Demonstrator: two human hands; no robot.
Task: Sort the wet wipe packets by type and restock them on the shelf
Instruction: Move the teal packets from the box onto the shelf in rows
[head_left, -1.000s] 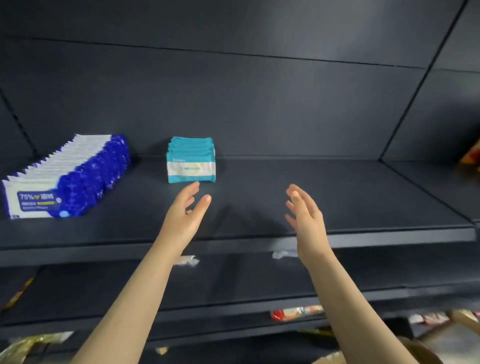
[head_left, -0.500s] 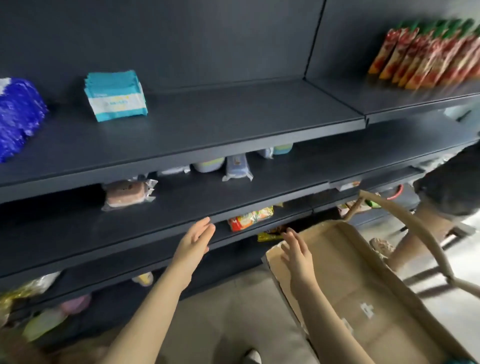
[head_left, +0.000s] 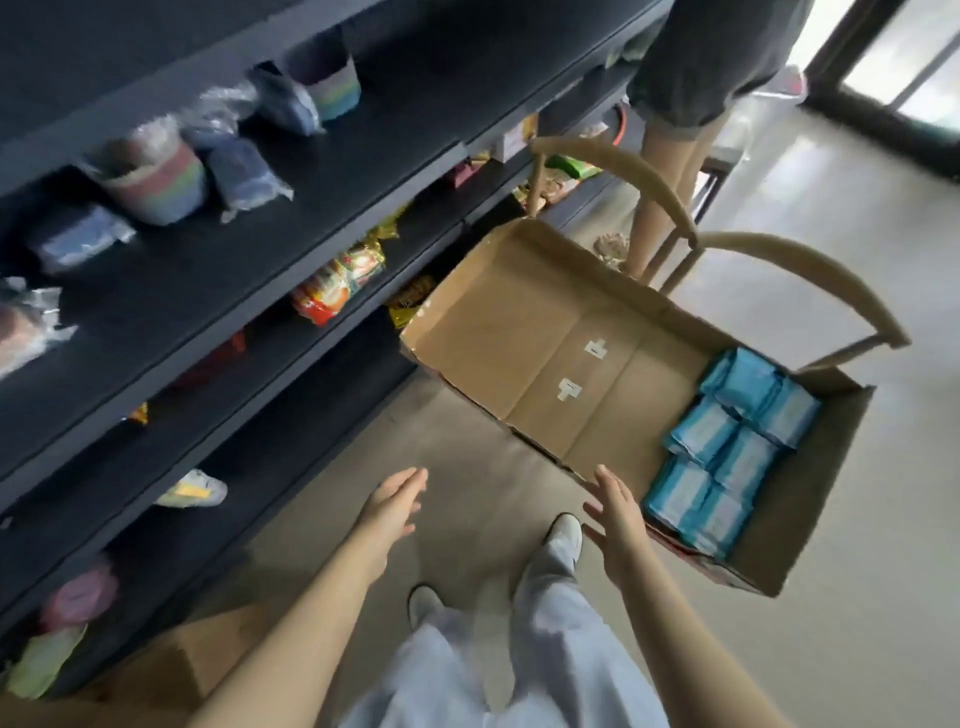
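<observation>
Blue packets (head_left: 727, 457) fill one end of the box (head_left: 545, 332) — soft, light, slick-wrapped (likely to slide), best pinched across the flat faces. Empty, the left hand (head_left: 389, 512) and right hand (head_left: 615, 525) hover nearby, fingers (head_left: 605, 480) straight, loosely spread.

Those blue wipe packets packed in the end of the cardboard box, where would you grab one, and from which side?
Probably from above, with the right hand, which is nearest. The blue packets seem to stand on edge, tightly packed, with the cardboard box walls close on three sides. Pinch a top edge on the row facing the box's bare floor, where there is room.
</observation>
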